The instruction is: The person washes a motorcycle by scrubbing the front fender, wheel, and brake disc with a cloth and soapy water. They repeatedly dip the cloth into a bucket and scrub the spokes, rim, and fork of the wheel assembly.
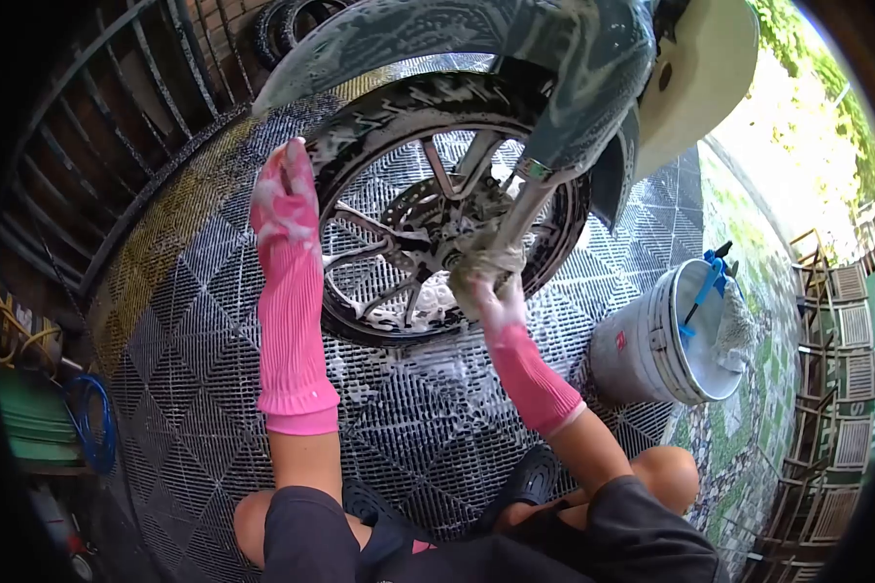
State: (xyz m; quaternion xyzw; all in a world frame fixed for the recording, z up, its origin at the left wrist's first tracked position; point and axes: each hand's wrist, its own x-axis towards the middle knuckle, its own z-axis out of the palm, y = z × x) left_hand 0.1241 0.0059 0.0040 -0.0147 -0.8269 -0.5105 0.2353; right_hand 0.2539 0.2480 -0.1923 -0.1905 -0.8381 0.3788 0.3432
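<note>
A motorcycle front wheel with a black tire (418, 102) and spoked rim (442, 170) stands before me, streaked with white suds. My left hand (285, 194), in a long pink rubber glove with foam on it, is at the tire's left edge, fingers curled against it. In my right hand (501, 306), gloved the same way, is a soapy, greyish wash cloth (486, 267). The cloth presses by the wheel hub and the lower fork leg (527, 214), hiding part of the hub. A brake disc (399, 209) shows behind the spokes. Suds also cover the front fender (389, 34).
To the right stands a grey bucket (642, 335) with a blue-handled brush (707, 291) and a pale cloth (737, 330) at its rim. Wet, foamy grid tiles (389, 418) cover the floor. A metal gate (117, 126) and blue hose (92, 423) are at left.
</note>
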